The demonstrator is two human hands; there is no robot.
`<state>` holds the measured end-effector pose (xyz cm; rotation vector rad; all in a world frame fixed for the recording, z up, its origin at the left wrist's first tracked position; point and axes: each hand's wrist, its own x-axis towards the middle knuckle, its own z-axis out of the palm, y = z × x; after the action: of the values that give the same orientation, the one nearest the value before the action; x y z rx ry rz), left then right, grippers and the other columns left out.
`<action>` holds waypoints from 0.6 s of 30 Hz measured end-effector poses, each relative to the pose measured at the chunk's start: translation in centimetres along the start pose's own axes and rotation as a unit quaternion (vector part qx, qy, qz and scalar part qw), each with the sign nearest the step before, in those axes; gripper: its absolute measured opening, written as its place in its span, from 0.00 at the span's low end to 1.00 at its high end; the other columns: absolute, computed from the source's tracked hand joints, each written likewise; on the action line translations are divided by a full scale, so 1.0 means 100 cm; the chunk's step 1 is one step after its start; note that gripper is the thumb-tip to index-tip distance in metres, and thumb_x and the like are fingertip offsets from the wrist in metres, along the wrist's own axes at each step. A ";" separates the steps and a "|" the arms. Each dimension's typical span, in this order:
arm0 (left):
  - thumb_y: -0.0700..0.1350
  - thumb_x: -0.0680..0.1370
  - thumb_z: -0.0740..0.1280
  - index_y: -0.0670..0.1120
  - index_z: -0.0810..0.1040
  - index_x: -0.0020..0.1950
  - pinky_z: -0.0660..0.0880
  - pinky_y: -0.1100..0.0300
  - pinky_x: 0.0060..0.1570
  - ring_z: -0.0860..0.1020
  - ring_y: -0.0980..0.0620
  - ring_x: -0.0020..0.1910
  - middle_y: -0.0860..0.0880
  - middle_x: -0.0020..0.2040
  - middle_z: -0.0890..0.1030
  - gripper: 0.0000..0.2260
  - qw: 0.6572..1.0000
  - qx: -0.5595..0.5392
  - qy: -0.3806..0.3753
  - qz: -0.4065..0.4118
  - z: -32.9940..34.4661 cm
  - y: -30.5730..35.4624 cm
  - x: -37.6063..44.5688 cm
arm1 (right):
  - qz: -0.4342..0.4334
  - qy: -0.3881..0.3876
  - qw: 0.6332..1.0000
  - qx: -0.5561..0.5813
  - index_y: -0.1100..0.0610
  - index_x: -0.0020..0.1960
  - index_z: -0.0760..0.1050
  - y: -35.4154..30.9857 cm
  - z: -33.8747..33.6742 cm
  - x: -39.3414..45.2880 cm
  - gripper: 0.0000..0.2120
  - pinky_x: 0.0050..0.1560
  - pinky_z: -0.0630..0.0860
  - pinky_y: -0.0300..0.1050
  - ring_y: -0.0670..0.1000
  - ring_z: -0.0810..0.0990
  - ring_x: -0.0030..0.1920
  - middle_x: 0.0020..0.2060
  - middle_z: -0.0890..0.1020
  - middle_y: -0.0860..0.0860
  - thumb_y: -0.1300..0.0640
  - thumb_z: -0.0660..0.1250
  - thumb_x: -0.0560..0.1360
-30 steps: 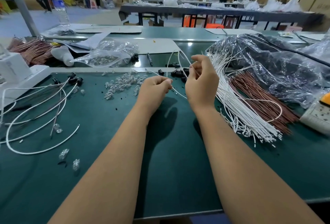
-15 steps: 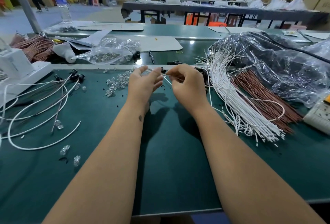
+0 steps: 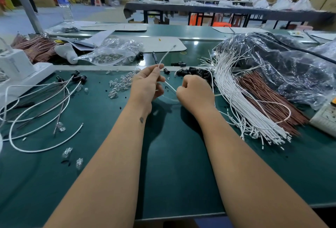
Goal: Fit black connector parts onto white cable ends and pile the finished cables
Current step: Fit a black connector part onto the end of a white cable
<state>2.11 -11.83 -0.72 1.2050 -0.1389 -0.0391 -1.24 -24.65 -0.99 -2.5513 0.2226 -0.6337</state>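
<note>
My left hand (image 3: 147, 85) pinches a white cable (image 3: 166, 55) between thumb and fingers, and its free end points up and to the right. The same cable runs down to my right hand (image 3: 195, 92), which is curled into a fist around it. Just behind my right hand lies a heap of black connector parts (image 3: 195, 72). A thick bundle of loose white cables (image 3: 241, 100) fans out to the right. At the left lie several finished cables (image 3: 41, 104) with black connectors (image 3: 80, 78) on their ends.
Clear small parts (image 3: 121, 84) are scattered on the green mat (image 3: 172, 164). Brown wires (image 3: 269, 100) and crumpled plastic bags (image 3: 281, 67) fill the right. A white device (image 3: 16, 71), a bag of clear parts (image 3: 111, 55) and a water bottle (image 3: 63, 4) stand at the left.
My left hand has closed on the cable and lifted its end upward. My right hand has moved to the right and curled into a fist on the cable.
</note>
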 end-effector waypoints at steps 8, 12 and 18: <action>0.40 0.82 0.58 0.45 0.71 0.67 0.68 0.67 0.22 0.67 0.60 0.19 0.49 0.33 0.80 0.14 0.966 0.255 -0.003 0.045 0.006 -0.007 -0.003 | 0.088 -0.043 0.981 -0.167 0.58 0.64 0.69 0.021 -0.004 0.008 0.17 0.62 0.64 0.53 0.60 0.64 0.64 0.64 0.68 0.58 0.61 0.56 0.75; 0.39 0.83 0.56 0.42 0.74 0.63 0.70 0.68 0.24 0.68 0.60 0.20 0.51 0.35 0.82 0.12 0.969 0.247 0.003 0.029 0.006 -0.006 -0.002 | 0.058 0.000 0.993 -0.101 0.62 0.58 0.77 0.023 -0.005 0.007 0.16 0.57 0.68 0.48 0.60 0.70 0.60 0.58 0.73 0.59 0.69 0.59 0.73; 0.32 0.79 0.52 0.55 0.78 0.52 0.68 0.63 0.28 0.65 0.59 0.22 0.47 0.44 0.81 0.22 0.966 0.254 0.010 0.041 0.003 -0.008 -0.001 | 0.092 0.099 0.990 0.051 0.60 0.58 0.78 0.019 -0.013 0.008 0.19 0.48 0.70 0.44 0.56 0.76 0.55 0.56 0.78 0.57 0.72 0.59 0.72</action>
<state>1.96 -12.42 -1.41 1.7093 -0.1889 0.0865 -1.27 -27.10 -0.65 -2.3361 0.4742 -0.8046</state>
